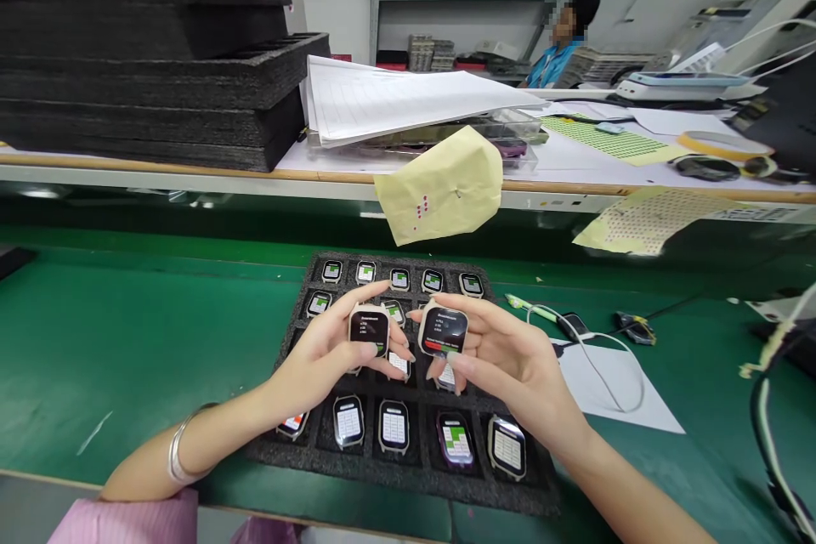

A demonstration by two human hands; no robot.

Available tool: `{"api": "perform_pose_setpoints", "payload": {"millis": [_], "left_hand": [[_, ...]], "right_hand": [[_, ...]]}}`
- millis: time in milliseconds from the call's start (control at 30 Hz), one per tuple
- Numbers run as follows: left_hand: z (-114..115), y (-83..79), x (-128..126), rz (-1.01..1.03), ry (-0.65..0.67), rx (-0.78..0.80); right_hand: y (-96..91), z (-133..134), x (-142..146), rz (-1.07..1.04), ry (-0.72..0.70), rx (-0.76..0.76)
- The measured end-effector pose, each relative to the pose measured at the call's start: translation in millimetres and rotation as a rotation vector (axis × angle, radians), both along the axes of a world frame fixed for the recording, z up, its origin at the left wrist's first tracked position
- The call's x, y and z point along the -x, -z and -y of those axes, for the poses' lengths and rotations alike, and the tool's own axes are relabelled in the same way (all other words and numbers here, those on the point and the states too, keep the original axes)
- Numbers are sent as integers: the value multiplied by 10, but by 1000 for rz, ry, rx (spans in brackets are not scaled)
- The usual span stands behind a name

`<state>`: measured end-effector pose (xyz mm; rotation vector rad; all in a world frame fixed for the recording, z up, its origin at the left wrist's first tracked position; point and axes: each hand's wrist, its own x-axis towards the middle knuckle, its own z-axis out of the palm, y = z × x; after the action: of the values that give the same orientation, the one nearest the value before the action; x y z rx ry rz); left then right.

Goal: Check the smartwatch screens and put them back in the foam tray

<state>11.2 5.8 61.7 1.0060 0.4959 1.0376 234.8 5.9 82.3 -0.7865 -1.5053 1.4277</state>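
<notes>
- Head view: two watch bodies are held up side by side over the middle of a black foam tray (382, 480), which is laid on the green bench (127, 340) near its front edge.
- A first watch (369, 329), its screen lit, is pinched at its sides by the left hand (331, 361). A second watch (444, 330) is gripped likewise by the right hand (510, 361). The two hands are close together, fingertips almost meeting.
- The back row (399, 279) and the front row (393, 427) of the tray are seen filled with watches, screens lit. The middle rows are partly hidden by the hands.
- Work is judged to be mid-tray, with two pieces out and the rest seated. Which seated pieces are already dealt with cannot be told.
- A stack of spare trays (146, 76) is seen at the left end of the raised shelf behind.
</notes>
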Motion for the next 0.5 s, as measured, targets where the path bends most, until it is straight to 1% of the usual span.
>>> {"api": "perform_pose_setpoints", "payload": {"millis": [200,400,500], "left_hand": [[22,-42,1,-51,-33,2],[35,-52,-26,-121,-99,20],[25,-58,-29,-124,-93,11]], "right_hand": [[66,-52,12,7,1,-3],[53,-45,14,3,-31,19],[57,-40,17,-17,11,31]]}}
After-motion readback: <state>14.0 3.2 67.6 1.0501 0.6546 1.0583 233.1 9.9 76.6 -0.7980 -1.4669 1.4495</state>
